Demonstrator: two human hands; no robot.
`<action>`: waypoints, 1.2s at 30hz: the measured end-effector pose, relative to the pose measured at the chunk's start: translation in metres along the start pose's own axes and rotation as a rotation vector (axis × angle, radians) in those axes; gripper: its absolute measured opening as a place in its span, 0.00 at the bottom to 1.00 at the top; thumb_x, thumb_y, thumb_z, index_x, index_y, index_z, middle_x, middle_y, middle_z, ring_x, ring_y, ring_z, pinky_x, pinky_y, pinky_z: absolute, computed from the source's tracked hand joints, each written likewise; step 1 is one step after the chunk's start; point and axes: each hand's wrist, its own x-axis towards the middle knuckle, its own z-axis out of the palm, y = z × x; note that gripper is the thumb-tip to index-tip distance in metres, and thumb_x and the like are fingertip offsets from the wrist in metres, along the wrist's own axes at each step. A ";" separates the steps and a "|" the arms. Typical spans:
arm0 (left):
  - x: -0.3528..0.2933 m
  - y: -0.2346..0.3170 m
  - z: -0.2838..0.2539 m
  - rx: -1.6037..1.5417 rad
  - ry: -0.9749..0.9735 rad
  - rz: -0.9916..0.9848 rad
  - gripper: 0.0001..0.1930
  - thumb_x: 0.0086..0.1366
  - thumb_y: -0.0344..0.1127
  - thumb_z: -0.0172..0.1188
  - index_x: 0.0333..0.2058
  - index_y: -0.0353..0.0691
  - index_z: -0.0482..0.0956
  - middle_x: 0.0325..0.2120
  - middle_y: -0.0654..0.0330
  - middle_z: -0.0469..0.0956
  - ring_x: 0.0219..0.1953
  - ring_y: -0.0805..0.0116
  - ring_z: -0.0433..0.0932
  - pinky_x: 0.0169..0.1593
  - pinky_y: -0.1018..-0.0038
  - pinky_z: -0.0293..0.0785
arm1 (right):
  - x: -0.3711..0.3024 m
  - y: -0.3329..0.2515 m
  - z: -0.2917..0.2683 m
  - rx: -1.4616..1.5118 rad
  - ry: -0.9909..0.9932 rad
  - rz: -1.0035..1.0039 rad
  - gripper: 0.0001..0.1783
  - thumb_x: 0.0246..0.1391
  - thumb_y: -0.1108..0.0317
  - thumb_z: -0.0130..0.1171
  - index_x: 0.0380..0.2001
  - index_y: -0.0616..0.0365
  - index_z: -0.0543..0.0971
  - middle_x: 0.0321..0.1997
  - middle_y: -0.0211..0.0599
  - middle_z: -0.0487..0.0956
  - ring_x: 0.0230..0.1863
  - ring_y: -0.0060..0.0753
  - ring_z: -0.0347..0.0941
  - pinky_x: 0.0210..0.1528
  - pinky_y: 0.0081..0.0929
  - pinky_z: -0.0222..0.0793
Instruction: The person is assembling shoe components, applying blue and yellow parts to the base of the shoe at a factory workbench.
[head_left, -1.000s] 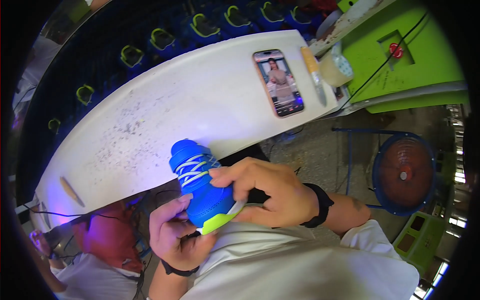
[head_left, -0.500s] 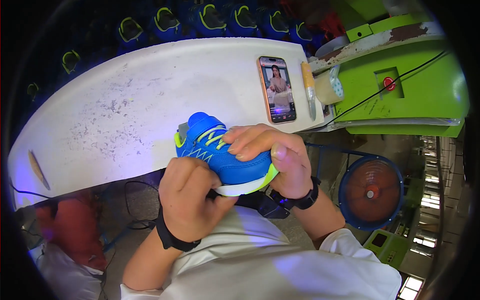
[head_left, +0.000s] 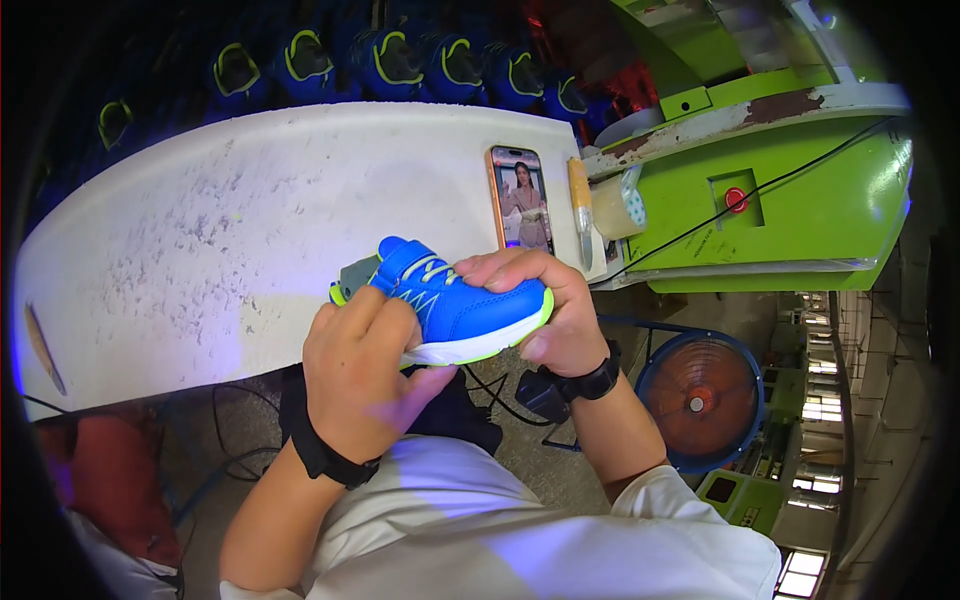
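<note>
Left hand [head_left: 355, 375] and right hand [head_left: 565, 315] both grip one blue shoe [head_left: 485, 312] in the head view, neither of them spread wide. Fingers of the left are bent against the side of the shoe toward its heel, with the thumb beneath the white-and-lime sole; fingers of the right lie over the toe end, its thumb under the sole. The shoe sits sole down, toe to the right, at the near edge of a white table [head_left: 300, 190]; whether it touches the tabletop is hidden. Beyond it lie a phone [head_left: 522, 200] with a lit screen, a yellow-handled knife [head_left: 580, 205] and a roll of tape [head_left: 615, 208], beside a green machine [head_left: 690, 230] with a red button [head_left: 736, 200]. Blue shoes with lime collars [head_left: 397, 62] line the table's far side; a round fan [head_left: 697, 405] stands at right.
</note>
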 end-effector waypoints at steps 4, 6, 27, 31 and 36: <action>0.005 0.003 0.005 -0.003 -0.012 0.014 0.22 0.37 0.34 0.76 0.26 0.44 0.69 0.26 0.59 0.69 0.27 0.54 0.71 0.32 0.63 0.62 | -0.004 0.002 -0.008 -0.099 0.002 -0.026 0.25 0.49 0.58 0.72 0.46 0.60 0.77 0.54 0.45 0.78 0.62 0.43 0.71 0.65 0.44 0.65; 0.008 0.002 0.008 0.005 0.015 0.028 0.21 0.39 0.32 0.76 0.25 0.43 0.68 0.24 0.58 0.69 0.26 0.53 0.70 0.30 0.62 0.64 | -0.003 0.003 -0.012 -0.088 0.023 -0.014 0.25 0.50 0.58 0.72 0.46 0.59 0.77 0.55 0.45 0.77 0.61 0.42 0.72 0.65 0.42 0.65; -0.004 0.008 -0.029 0.169 0.048 -0.033 0.29 0.45 0.44 0.78 0.41 0.38 0.74 0.37 0.51 0.74 0.41 0.48 0.76 0.46 0.56 0.73 | 0.024 -0.060 0.045 -0.313 -0.061 0.075 0.40 0.53 0.38 0.65 0.53 0.62 0.72 0.52 0.40 0.76 0.55 0.31 0.73 0.60 0.31 0.66; -0.052 0.005 -0.049 -0.346 0.288 -0.145 0.35 0.57 0.55 0.70 0.52 0.36 0.67 0.47 0.50 0.74 0.53 0.53 0.74 0.68 0.49 0.57 | 0.029 -0.035 0.116 0.447 -0.079 -0.075 0.30 0.57 0.46 0.65 0.49 0.61 0.72 0.48 0.36 0.77 0.50 0.24 0.72 0.53 0.28 0.70; -0.069 0.002 -0.080 -0.474 0.261 -0.268 0.36 0.53 0.62 0.72 0.42 0.40 0.62 0.43 0.51 0.74 0.53 0.57 0.74 0.72 0.46 0.52 | 0.006 0.010 0.098 -0.464 -0.068 -0.210 0.29 0.39 0.54 0.75 0.41 0.58 0.74 0.40 0.41 0.72 0.43 0.44 0.70 0.47 0.35 0.69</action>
